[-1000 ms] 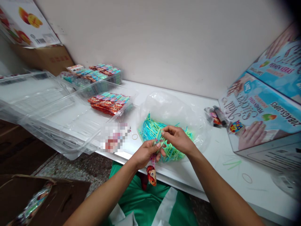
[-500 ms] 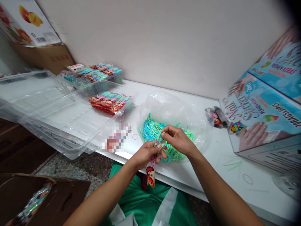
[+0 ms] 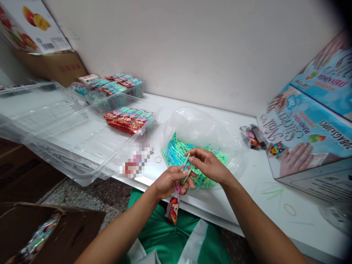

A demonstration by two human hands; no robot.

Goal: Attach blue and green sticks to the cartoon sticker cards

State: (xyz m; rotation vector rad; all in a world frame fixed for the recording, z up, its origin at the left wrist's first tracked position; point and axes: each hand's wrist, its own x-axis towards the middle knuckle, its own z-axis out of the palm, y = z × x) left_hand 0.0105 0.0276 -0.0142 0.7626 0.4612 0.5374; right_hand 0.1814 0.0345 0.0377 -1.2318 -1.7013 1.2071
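Note:
My left hand [image 3: 169,181] is closed on a small clear packet [image 3: 174,210] printed with a red cartoon face, which hangs below the fingers over the table's front edge. My right hand [image 3: 209,165] meets it from the right, thumb and fingertips pinched on a thin green stick [image 3: 187,160]. More green pieces lie between the left fingers; whether they are in the packet I cannot tell. Just behind both hands, a heap of blue and green thin sticks [image 3: 176,148] spills in the mouth of a clear plastic bag [image 3: 189,119].
Clear plastic trays [image 3: 82,179] stand at left, with stacked red packets [image 3: 129,119] behind. A large blue box [image 3: 313,135] stands at right, beside small dark packets [image 3: 251,136]. Loose sticks [image 3: 272,193] and a rubber band [image 3: 289,209] lie before it. Lower left is an open carton [image 3: 79,223].
The hanging packet has swung slightly left and down. The right fingertips have shifted a little, and the green stick now shows more clearly between the hands.

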